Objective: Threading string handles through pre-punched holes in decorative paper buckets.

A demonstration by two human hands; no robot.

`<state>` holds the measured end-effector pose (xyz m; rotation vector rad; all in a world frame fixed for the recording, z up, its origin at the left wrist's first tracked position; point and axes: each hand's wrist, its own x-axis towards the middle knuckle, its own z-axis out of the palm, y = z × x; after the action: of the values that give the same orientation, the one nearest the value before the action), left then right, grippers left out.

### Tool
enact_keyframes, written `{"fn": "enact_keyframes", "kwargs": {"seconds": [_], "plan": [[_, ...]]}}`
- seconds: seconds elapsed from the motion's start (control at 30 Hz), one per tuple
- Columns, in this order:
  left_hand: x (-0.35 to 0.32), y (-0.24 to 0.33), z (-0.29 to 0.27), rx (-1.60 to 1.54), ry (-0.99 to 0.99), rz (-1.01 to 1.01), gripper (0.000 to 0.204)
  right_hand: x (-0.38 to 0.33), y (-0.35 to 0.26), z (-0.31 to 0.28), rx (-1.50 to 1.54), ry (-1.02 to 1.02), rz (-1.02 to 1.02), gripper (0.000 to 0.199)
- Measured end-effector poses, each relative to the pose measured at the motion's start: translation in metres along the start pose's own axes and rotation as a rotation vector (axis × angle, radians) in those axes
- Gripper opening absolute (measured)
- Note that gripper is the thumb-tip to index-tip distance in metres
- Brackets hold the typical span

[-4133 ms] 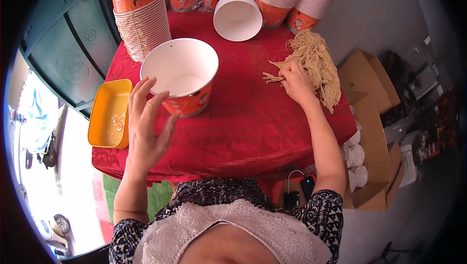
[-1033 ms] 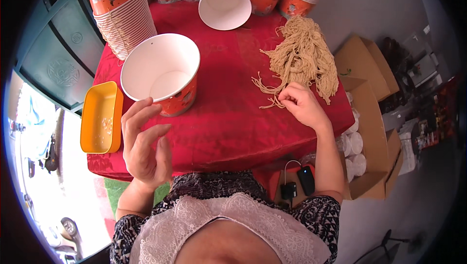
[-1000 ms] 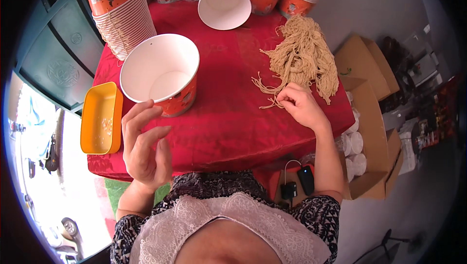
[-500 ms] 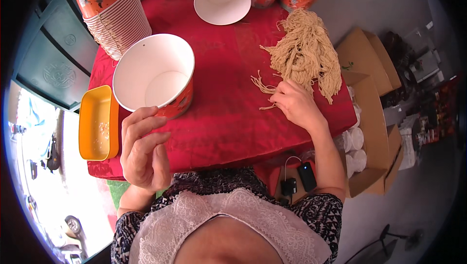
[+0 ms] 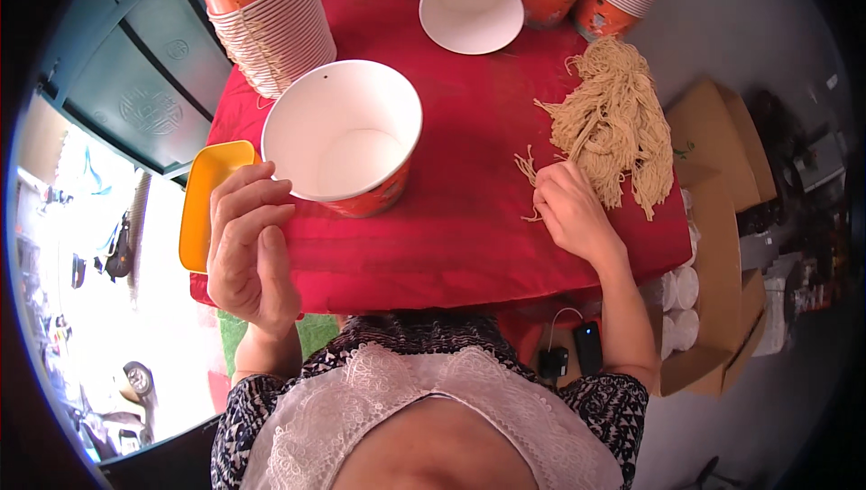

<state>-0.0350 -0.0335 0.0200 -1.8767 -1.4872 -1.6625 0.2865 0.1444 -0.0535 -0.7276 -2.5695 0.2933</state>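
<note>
A large paper bucket [image 5: 383,195], orange outside and white inside, stands at the left middle of the table with its mouth facing me. A small hole shows near its far rim. My left hand [image 5: 251,251] is raised at its near left side, fingers apart and holding nothing, partly covering a yellow plastic tray [image 5: 200,210]. On the right lies a bundle of beige cords [image 5: 618,120]. My right hand [image 5: 575,217] is closed at its near left edge, pinching cord; loose ends stick out left of the fingers, and the pinch itself is partly hidden.
A tall stack of orange buckets [image 5: 271,25] with cords along its side stands at the back left. Another white-lined bucket [image 5: 471,7] and more stacks line the back. Right of the red-covered table [image 5: 469,255], an open cardboard box [image 5: 717,282] holds white rolls.
The whole view has shifted, so the table things sit further right in the picture. My left hand has moved left relative to the bucket, over the yellow tray. My right hand stays at the cords.
</note>
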Motion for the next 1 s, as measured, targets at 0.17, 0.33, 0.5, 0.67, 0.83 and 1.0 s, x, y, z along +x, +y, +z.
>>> {"fn": "enact_keyframes", "kwargs": {"seconds": [0.17,0.33,0.5,0.67,0.83,1.0], "plan": [[-0.001,0.004,-0.004,-0.006,-0.039,0.041,0.010,0.025,-0.050,0.015,0.104,0.164,-0.196,0.013],[-0.008,0.013,-0.007,-0.183,-0.180,-0.100,0.015,0.044,-0.097,0.033,0.493,0.296,-0.131,0.016],[-0.026,0.017,-0.004,-0.233,-0.425,-0.366,0.033,0.050,-0.118,0.040,0.836,0.289,-0.040,0.009],[-0.027,0.017,0.003,-0.254,-0.599,-0.460,0.041,0.051,-0.130,0.041,0.902,0.250,-0.031,0.006],[-0.037,0.004,0.010,-0.306,-0.507,-0.312,0.020,0.050,-0.134,0.047,0.922,0.296,-0.049,0.006],[-0.031,0.001,0.001,-0.283,-0.543,-0.319,0.010,0.046,-0.146,0.042,0.822,0.147,0.077,0.018]]}}
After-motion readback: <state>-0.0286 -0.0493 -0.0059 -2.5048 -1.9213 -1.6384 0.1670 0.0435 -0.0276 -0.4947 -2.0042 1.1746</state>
